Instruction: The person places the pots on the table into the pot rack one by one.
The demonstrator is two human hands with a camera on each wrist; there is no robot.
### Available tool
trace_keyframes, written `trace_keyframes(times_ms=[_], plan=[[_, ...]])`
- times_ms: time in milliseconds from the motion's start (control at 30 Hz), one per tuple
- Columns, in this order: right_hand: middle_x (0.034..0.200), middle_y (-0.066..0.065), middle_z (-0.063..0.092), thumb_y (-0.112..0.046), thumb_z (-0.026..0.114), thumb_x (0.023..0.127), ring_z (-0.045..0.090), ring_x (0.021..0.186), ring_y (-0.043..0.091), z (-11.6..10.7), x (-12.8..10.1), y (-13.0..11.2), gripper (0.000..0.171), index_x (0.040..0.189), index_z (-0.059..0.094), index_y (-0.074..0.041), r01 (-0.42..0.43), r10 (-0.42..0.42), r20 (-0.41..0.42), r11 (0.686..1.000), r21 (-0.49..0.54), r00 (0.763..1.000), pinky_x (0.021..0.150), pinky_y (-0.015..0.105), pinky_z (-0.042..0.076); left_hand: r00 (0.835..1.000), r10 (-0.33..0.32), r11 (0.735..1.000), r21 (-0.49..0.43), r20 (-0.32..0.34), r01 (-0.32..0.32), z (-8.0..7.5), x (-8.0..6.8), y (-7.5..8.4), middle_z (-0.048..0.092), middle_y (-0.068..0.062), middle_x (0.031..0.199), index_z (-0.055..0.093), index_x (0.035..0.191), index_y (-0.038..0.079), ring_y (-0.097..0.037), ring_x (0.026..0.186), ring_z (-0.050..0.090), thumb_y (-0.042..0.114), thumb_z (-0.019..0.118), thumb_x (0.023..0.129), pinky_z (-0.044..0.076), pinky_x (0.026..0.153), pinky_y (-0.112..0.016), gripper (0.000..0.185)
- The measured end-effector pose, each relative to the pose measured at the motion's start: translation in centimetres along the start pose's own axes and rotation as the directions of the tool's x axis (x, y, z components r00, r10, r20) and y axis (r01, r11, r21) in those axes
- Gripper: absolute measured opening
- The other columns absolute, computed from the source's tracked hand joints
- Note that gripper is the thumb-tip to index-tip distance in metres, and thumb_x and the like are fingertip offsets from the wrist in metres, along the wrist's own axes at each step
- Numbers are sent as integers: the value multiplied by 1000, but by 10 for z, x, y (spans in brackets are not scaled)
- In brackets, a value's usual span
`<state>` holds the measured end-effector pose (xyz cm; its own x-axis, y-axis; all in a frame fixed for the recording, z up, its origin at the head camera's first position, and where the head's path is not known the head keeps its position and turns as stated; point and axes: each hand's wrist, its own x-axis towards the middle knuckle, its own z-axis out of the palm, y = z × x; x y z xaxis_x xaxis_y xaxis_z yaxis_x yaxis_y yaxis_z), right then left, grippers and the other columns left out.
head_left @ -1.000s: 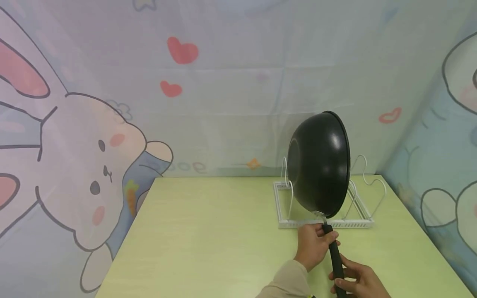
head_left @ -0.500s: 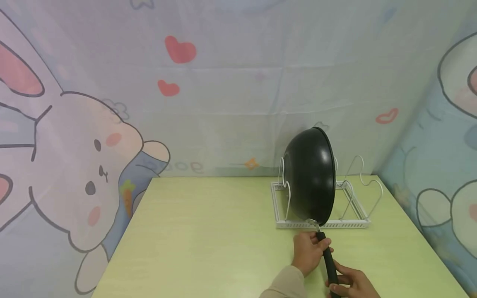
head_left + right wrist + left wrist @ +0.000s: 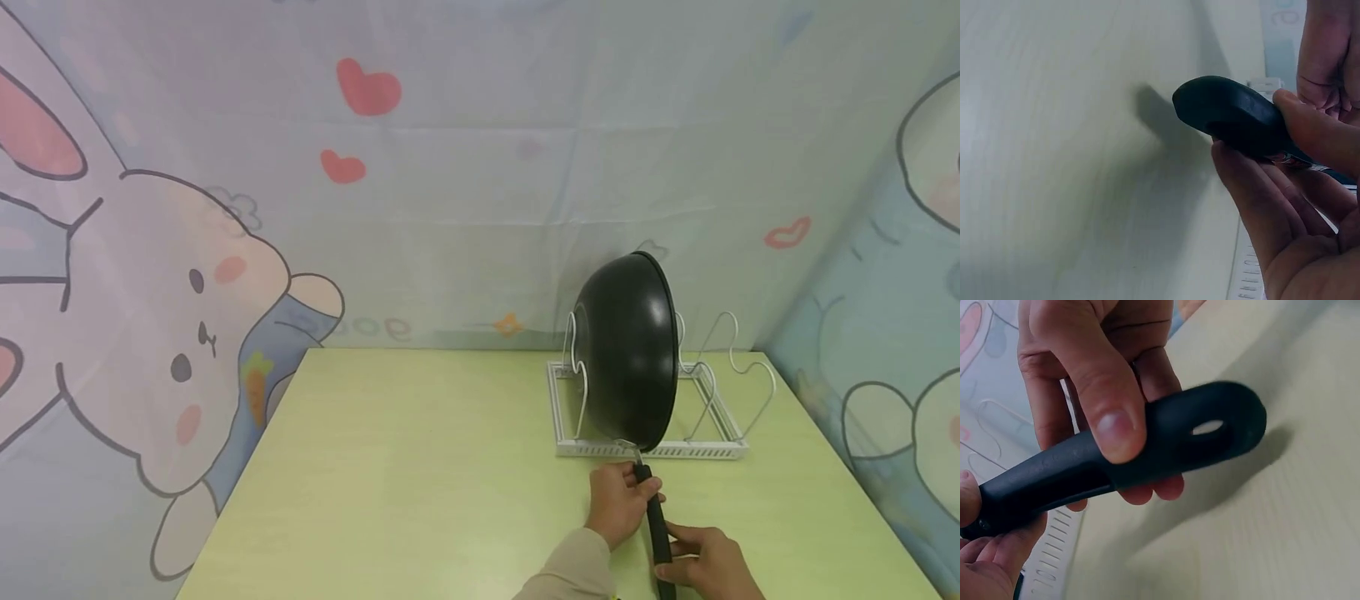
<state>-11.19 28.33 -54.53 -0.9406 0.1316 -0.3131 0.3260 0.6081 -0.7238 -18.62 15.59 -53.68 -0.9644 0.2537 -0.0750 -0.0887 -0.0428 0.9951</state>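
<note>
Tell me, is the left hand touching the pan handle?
Touching. The head view shows the left hand curled round the top of the pan handle.

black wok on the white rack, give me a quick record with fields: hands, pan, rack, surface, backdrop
left hand: left hand grips the black plastic handle near the pan end
right hand: right hand holds the same handle at its far end, thumb on top
pan: round black metal wok stands on edge, underside facing left, in the rack
rack: white wire rack with curved dividers, at the table's far right
surface: pale green table
backdrop: pastel cloth printed with a rabbit and red hearts
</note>
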Motion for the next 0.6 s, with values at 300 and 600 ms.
trace_keyframes(times_ms=[300, 600], plan=[[91, 11, 79, -15, 90, 68, 74, 94, 29, -1, 6, -4, 73, 132, 61, 6, -18, 18, 2, 999, -27, 1000, 88, 51, 56, 1000, 21, 991, 130, 10, -22, -5, 2, 2, 77, -17, 84, 71, 98, -2, -16, 69, 76, 4, 72, 91, 56, 66, -16, 10], [99, 19, 77, -21, 77, 88, 75, 81, 20, -52, 6, 12, 62, 131, 53, 18, 249, -232, 271, 968, -29, 934, 65, 32, 61, 921, 92, 644, 683, 379, -346, -91, -22, 34, 79, 0, 98, 74, 109, 7, 0, 81, 71, 25, 63, 96, 51, 72, -12, 25]])
